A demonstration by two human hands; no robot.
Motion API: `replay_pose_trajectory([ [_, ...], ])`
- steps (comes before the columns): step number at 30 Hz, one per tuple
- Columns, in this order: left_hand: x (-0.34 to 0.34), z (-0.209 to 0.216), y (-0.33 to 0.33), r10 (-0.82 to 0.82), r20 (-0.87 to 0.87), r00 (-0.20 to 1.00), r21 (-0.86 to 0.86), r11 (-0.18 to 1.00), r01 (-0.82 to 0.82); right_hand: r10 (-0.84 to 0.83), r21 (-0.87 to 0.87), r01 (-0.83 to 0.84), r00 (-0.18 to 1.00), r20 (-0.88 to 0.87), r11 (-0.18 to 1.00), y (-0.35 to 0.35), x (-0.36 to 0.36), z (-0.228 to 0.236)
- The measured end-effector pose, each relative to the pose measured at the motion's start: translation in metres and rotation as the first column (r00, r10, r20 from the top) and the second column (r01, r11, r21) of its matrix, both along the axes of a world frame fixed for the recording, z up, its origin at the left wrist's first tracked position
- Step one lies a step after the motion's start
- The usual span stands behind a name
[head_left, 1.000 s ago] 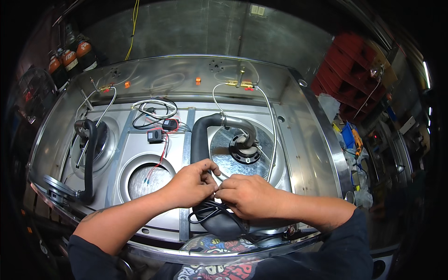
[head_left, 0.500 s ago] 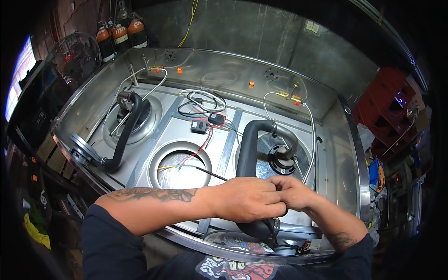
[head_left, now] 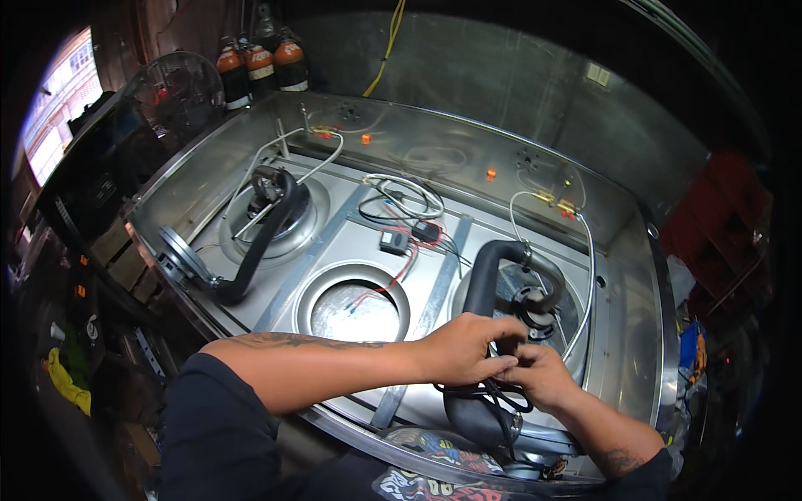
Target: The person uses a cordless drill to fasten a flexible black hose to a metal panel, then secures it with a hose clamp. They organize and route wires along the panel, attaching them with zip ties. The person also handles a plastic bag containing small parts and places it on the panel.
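Left hand and right hand meet above thick matte-black curved pipe, fingers bent. Thin black looped cable directly beneath them, across pipe's lower part; whether fingers pinch it, cannot tell. Small black rectangular box with red wires beyond round silver metal opening, left of pipe.

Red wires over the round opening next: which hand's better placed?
Left, likely: the left hand sits nearer the red wires and round opening; the right hand is farther right. Both are at the black cable, though.
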State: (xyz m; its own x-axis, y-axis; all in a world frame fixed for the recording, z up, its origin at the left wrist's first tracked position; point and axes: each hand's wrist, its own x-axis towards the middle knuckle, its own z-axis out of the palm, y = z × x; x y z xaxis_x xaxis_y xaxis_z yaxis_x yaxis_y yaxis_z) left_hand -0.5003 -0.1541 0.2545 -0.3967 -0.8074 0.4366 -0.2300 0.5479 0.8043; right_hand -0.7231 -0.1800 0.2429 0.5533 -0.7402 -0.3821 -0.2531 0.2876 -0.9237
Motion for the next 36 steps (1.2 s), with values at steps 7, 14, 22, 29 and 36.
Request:
replay_pose_trajectory([
  [7, 0.025, 0.013, -0.012, -0.332, 0.153, 0.931, 0.498, 0.839, 0.217, 0.1, -0.897, -0.144, 0.989, -0.112, 0.418, 0.009, 0.0, 0.015],
  [14, 0.02, 0.009, -0.012, -0.377, 0.038, 0.925, 0.518, 0.799, 0.304, 0.169, -0.976, -0.151, 0.97, -0.177, -0.156, -0.01, -0.006, 0.024],
  [22, 0.002, 0.035, 0.008, -0.057, 0.474, 0.879, 0.129, 0.992, -0.006, 0.29, -0.763, -0.274, 0.95, -0.119, 0.585, -0.034, -0.02, 0.025],
  [29, 0.003, 0.036, 0.013, -0.108, 0.533, 0.839, -0.298, 0.904, 0.305, 0.321, -0.036, -0.32, 0.944, 0.071, 0.947, -0.023, -0.003, 0.017],
  [36, 0.025, 0.02, -0.009, -0.332, 0.354, 0.874, 0.006, 0.936, 0.353, 0.08, -0.006, -0.08, 0.974, 0.214, 0.997, -0.009, -0.003, 0.017],
])
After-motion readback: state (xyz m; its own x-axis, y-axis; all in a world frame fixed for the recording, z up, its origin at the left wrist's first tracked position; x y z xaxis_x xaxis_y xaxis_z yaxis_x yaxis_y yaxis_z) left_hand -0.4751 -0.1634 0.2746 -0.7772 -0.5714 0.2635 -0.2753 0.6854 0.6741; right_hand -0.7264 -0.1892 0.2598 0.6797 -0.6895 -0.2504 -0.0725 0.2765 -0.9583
